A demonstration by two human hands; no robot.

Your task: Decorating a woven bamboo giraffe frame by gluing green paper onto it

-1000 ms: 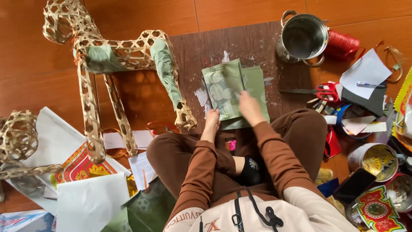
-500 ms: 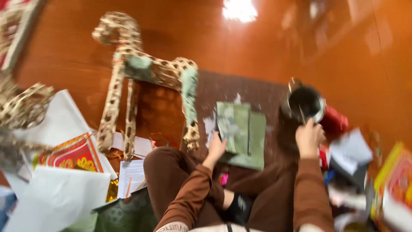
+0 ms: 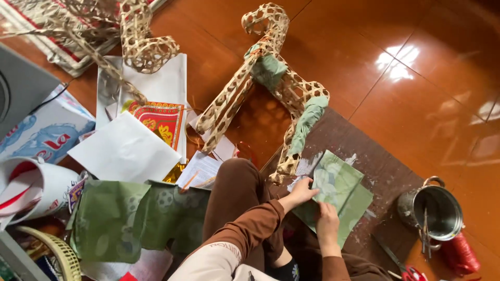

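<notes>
Paper (image 3: 337,188) lay on a board (image 3: 385,171) under 2 hands, left (image 3: 302,191) and right (image 3: 327,225); a woven frame (image 3: 271,88) stood behind, a pot (image 3: 431,212) to the right.

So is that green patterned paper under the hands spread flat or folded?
Spread flat: the green patterned paper lies open on the dark board, the left hand and right hand pressing its near edge. No fold shows.

Matt green paper sheet (image 3: 338,190), woven rattan horse frame (image 3: 260,88), shiny metal pot (image 3: 432,211) at 4 o'clock, glossy wooden floor (image 3: 416,93).
</notes>
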